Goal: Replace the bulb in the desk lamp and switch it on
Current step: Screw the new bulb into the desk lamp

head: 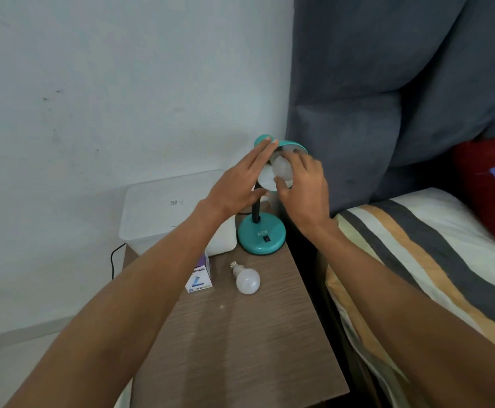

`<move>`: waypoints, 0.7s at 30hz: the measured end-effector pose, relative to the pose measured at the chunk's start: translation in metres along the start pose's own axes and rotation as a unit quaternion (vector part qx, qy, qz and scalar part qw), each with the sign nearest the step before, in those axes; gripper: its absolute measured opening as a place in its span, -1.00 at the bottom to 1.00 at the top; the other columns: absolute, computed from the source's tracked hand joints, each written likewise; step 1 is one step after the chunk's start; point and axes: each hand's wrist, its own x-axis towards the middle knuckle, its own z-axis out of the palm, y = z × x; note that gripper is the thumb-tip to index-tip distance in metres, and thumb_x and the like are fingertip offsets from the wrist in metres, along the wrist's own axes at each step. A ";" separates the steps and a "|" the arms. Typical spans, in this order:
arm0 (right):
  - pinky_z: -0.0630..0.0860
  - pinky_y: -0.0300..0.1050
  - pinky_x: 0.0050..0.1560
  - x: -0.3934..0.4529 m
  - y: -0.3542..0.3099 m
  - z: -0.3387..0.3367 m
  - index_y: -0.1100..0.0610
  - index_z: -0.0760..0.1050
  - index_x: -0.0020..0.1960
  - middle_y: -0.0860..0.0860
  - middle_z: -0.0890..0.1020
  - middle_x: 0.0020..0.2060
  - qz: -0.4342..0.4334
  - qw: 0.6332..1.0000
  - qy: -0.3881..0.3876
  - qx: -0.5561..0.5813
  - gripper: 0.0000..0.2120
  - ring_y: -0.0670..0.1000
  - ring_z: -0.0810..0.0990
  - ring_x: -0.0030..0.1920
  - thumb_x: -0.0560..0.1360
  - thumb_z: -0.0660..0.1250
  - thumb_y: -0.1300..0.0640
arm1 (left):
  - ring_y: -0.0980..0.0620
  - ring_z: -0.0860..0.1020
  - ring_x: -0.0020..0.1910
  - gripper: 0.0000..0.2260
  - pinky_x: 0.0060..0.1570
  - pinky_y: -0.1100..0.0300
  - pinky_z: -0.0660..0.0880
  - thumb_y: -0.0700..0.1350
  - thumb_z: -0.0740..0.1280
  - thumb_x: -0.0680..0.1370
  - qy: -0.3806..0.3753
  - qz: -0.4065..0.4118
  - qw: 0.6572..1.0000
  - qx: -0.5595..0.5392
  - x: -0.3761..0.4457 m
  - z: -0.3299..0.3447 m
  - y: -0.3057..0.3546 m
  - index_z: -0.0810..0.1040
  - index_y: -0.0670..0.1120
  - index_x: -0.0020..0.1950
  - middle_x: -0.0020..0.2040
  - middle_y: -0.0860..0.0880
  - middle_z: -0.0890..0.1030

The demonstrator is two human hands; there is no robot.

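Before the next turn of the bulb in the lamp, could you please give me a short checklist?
1. Left hand steadies the teal lamp shade: ok.
2. Right hand grips the white bulb in the shade: ok.
3. Bulb fully seated in its socket: cannot tell, socket hidden.
4. Round teal lamp base flat on the wooden bedside table: ok.
5. Loose white bulb lying clear of both hands: ok.
6. Black switch position: cannot tell.

Wooden nightstand point(240, 348) carries teal lamp base point(261, 237), loose bulb point(247, 279), small box point(200, 276), plastic container point(164, 207).
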 end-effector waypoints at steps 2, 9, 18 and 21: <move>0.57 0.07 0.02 -0.002 -0.001 0.003 0.12 0.47 0.36 0.18 0.46 0.35 -0.013 1.000 -0.004 -0.014 -0.47 0.22 0.48 0.26 0.42 0.46 0.28 | -0.11 0.33 0.54 -0.12 0.31 -0.02 0.53 -0.15 0.54 0.48 0.001 0.004 1.000 -0.001 0.000 -0.001 0.001 0.08 -0.09 0.66 0.65 -0.08 0.15; 0.55 0.13 0.13 -0.003 -0.004 0.007 0.20 0.42 0.41 0.21 0.53 0.30 0.030 0.999 -0.005 0.029 -0.47 0.25 0.55 0.23 0.47 0.44 0.25 | -0.19 0.44 0.44 -0.15 0.23 -0.09 0.57 -0.15 0.52 0.50 0.008 0.004 1.000 -0.008 -0.002 0.000 0.002 0.09 -0.09 0.65 0.65 -0.10 0.16; 0.47 -0.13 0.14 0.000 -0.017 0.002 0.11 0.38 0.42 0.14 0.48 0.26 0.161 0.979 0.014 0.123 -0.54 0.12 0.54 0.19 0.57 0.35 0.04 | -0.23 0.48 0.40 -0.18 0.23 -0.07 0.57 -0.13 0.52 0.51 0.006 0.013 1.000 -0.012 -0.003 -0.001 0.002 0.13 -0.13 0.64 0.63 -0.14 0.20; 0.53 0.02 0.19 -0.006 -0.012 0.005 0.10 0.38 0.44 0.13 0.43 0.31 0.089 0.993 -0.005 0.081 -0.50 0.15 0.54 0.21 0.54 0.41 0.12 | -0.22 0.48 0.40 -0.20 0.24 -0.04 0.56 -0.11 0.50 0.52 0.006 0.013 1.000 -0.016 -0.004 -0.001 0.002 0.12 -0.14 0.64 0.63 -0.15 0.20</move>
